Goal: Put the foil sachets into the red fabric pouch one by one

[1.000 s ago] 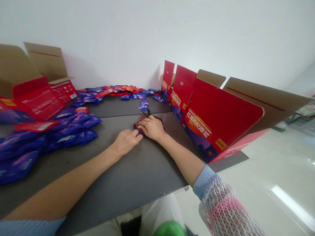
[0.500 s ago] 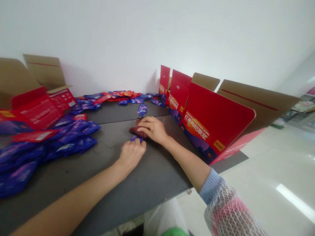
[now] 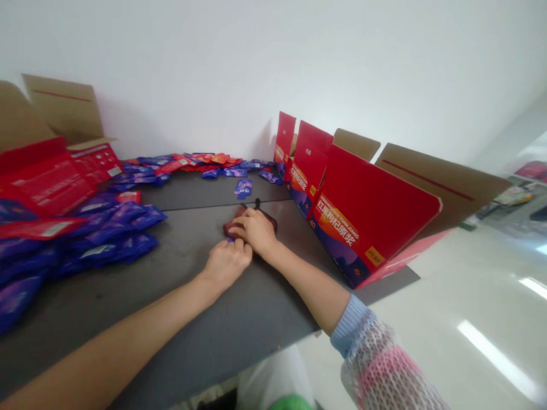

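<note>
Maroon, limp-looking cloth lies crumpled on a dark grey table (image 3: 265, 310), a small pouch or wrap (image 3: 270, 221) with short black ends poking out at its far side; its exact kind is hard to tell. The person's right hand (image 3: 255, 230) rests over it, fingers bent and thumb side toward the left. The left hand (image 3: 228, 263) is curled with knuckles up, touching or nearly touching the right hand, beside a sliver of purple packet (image 3: 231, 240) at the cloth's near edge. Both sets of fingertips are hidden, so whether either hand pinches anything cannot be told.

The cloth seems soft and light, likely to bunch or slide unless pressed flat from above; its broad middle looks the best place to hold. The packet is probably thin, slick film, flexible and easily creased, so a grip on its edge would suit it better than a squeeze at its centre.

A pile of purple packets (image 3: 123, 230) spreads to the left, one loose packet (image 3: 243, 187) lies beyond the cloth, and open red cartons (image 3: 363, 191) stand on the right.
</note>
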`<state>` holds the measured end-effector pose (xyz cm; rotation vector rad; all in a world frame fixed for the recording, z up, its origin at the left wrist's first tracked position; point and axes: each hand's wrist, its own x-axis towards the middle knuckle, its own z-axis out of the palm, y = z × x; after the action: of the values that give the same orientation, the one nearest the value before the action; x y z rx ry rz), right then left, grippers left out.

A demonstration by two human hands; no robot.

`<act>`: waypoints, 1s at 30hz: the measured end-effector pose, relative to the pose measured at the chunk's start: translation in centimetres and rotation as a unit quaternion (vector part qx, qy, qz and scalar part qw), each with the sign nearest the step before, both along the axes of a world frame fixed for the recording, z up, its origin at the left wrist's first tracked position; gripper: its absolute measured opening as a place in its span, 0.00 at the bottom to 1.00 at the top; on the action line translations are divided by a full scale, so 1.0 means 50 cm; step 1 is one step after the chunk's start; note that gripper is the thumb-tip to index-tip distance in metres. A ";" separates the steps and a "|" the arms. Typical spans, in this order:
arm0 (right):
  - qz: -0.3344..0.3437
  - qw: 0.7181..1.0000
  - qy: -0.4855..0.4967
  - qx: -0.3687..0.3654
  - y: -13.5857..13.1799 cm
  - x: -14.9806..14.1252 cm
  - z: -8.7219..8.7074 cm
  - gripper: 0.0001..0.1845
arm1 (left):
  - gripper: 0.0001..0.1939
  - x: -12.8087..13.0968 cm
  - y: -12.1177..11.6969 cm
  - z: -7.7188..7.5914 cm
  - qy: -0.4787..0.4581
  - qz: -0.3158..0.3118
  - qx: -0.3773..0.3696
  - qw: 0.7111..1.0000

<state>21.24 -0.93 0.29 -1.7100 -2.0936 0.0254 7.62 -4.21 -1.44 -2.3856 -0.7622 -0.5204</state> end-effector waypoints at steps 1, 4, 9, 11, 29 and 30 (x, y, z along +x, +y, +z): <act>-0.023 1.000 -0.009 0.003 0.003 -0.002 -0.001 0.16 | 0.14 0.001 0.000 0.000 -0.002 -0.008 -0.003 1.000; -0.086 0.996 -0.036 0.000 0.015 0.004 -0.003 0.16 | 0.15 0.004 -0.007 0.002 0.001 -0.025 -0.024 0.999; -0.164 0.986 -0.025 -0.009 0.016 0.066 0.010 0.15 | 0.15 -0.001 -0.024 0.008 0.009 0.004 -0.048 0.999; -0.186 0.982 0.015 -0.015 0.003 0.090 0.029 0.15 | 0.14 -0.007 -0.024 0.006 0.009 0.011 -0.059 0.998; 0.098 0.985 0.125 -0.070 -0.020 0.035 0.001 0.16 | 0.13 -0.018 -0.021 0.005 0.005 -0.035 -0.048 0.998; 0.073 0.989 0.114 -0.062 -0.019 0.032 -0.001 0.17 | 0.13 -0.018 -0.021 0.006 -0.001 -0.039 -0.050 0.998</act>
<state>22.86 -1.90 0.23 -1.5357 -2.0755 0.3851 6.70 -5.24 -1.13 -2.5173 -0.7125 -0.5269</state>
